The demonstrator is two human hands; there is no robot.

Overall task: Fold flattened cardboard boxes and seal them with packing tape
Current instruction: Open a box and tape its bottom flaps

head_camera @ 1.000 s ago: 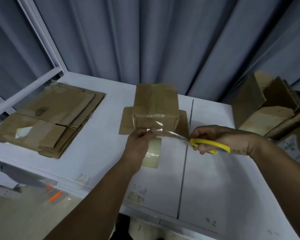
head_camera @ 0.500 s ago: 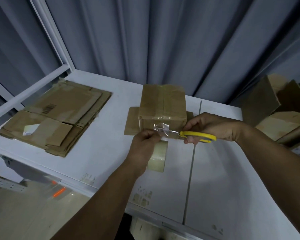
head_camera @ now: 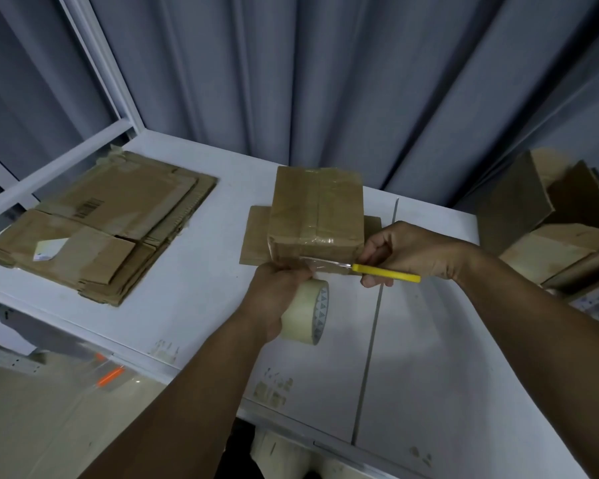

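A small taped cardboard box (head_camera: pixel 317 209) stands on the white table (head_camera: pixel 194 299), its lower flaps spread flat beneath it. My left hand (head_camera: pixel 277 299) grips a roll of packing tape (head_camera: pixel 308 311) just in front of the box, with a clear strip stretched up to the box's near face. My right hand (head_camera: pixel 408 254) holds yellow-handled scissors (head_camera: pixel 384 273), whose blades reach left across the strip at the box's lower front edge.
A stack of flattened cardboard boxes (head_camera: pixel 101 223) lies at the table's left. Folded boxes (head_camera: pixel 554 229) are piled at the right edge. Grey curtains hang behind the table. A seam (head_camera: pixel 374 326) runs down the tabletop.
The scissors moved left and closer to the box, and their blades now lie across the tape strip. My left hand with the roll stayed close to the box front.
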